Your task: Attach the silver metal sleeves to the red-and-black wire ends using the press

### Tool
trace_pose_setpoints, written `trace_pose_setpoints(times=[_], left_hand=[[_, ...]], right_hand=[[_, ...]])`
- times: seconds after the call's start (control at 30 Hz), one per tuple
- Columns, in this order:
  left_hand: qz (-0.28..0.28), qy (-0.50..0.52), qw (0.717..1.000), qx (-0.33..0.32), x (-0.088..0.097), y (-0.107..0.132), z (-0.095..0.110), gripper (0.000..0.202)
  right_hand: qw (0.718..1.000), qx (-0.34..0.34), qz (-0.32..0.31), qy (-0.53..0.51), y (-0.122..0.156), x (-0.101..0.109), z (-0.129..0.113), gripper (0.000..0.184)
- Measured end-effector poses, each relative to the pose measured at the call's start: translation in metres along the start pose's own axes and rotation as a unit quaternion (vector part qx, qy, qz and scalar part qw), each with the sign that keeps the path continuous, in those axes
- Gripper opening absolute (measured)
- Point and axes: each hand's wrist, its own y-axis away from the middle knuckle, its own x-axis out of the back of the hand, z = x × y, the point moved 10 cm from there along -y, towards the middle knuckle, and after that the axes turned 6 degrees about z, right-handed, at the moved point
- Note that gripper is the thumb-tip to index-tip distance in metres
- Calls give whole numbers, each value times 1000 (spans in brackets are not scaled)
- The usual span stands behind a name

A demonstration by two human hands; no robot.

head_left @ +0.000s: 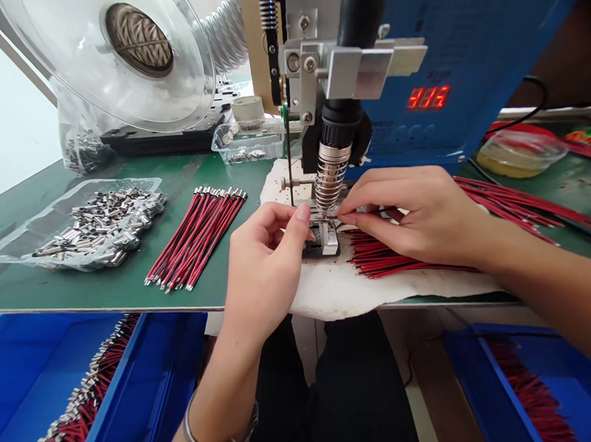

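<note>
viewing by head camera: two bare hands, one left hand and one right hand. counted on the green bench: one large clear tray of metal connectors, too many to number; one small clear tray; one bundle of connector-tipped wires; one clear reel. loose wires lie below and beyond the right hand; whether one pile or two cannot be told. a spring-wrapped tool head hangs directly above the fingertips, before a blue machine with red digits; the hands partly hide the work point. a single lead is pinched between right thumb and forefinger, running left from their tips over the metal fixture. left thumb and forefinger sit close together beside the fixture; whether they grip anything cannot be told.
</note>
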Motion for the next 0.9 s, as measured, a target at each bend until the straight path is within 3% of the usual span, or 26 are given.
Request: trace_pose_setpoints(times=[0.6,0.77,0.9], left_hand=[[10,-9,1000,-16,3,1,7,31],[36,-7,999,-24,8,1,5,37],[78,61,994,-49,17,3,5,41]], right_hand=[[999,27,36,-9,0,6,-3,13],[999,24,48,-5,1,9,-4,10],[996,30,80,14,3,18,-7,6]])
